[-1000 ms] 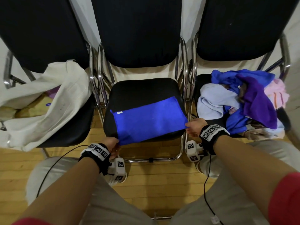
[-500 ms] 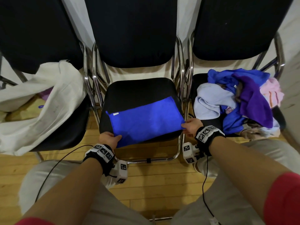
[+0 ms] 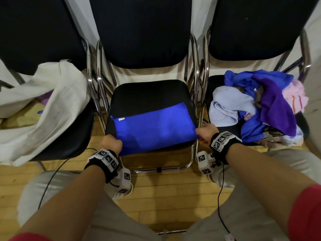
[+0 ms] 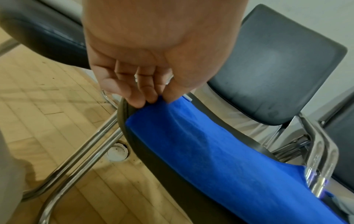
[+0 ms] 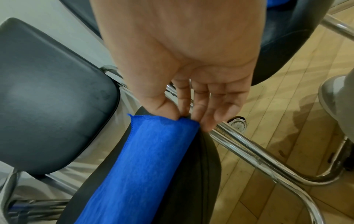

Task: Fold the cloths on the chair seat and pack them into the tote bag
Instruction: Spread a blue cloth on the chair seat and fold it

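The blue cloth (image 3: 152, 127) lies flat on the front part of the middle chair seat (image 3: 147, 94), with its near edge hanging a little over the front. The left hand (image 3: 112, 143) pinches the near left corner between thumb and fingers, and the right hand (image 3: 205, 132) pinches the near right corner the same way. The step now looks like the next fold. To do it well, both hands should lift their corners together, carry them up to the far edge so the corners meet, and then press the fold flat. If one hand goes faster, the cloth will end up crooked. The cream tote bag (image 3: 43, 108) waits on the left chair with its mouth open, and a pile of loose cloths (image 3: 257, 105) sits on the right chair, so a lot of the job is left. Compared with a second ago, the cloth is in almost the same place on the seat. The left hand has moved up from below the seat edge and now has the corner. The right hand has kept its hold on its corner all along.
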Motion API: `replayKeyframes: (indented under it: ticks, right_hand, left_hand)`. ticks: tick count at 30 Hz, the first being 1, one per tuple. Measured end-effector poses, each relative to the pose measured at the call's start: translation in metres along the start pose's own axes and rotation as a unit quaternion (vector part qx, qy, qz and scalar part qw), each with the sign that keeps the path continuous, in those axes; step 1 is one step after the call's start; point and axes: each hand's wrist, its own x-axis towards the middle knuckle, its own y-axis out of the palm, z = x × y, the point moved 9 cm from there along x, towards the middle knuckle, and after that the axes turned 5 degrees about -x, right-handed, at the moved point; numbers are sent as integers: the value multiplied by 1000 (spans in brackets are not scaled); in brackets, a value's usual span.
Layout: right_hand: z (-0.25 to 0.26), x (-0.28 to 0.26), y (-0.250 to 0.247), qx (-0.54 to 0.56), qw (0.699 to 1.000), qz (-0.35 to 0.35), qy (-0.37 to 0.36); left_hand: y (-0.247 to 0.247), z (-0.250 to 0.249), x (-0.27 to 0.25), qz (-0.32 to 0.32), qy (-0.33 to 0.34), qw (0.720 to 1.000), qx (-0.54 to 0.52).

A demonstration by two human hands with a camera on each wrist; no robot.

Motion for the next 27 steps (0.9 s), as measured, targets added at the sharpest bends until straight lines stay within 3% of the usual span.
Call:
replayKeyframes:
  ticks: [4,10,14,18,24,27]
  right_hand:
    - [14,6,4,-3,999,-13,-29]
    - [36,8,8,-111,991,-15,-67]
    - [34,11,-5,-69,996,-36,-46]
    - [22,17,-20,-43,997,-58,-15]
    - [15,23,-11,83,996,-16,39]
    - [18,31,-4,78,995,-6,57]
  left_hand:
    - [4,-1,6,9,2,999,43]
    - [6,-19,10,-13,57,992,107]
    - [9,-32,14,-17,75,992,100]
    - [9,-37,18,-28,71,996,51]
    - [0,-46,14,-38,81,992,-94]
    - [15,-70,4,67,106,981,-147]
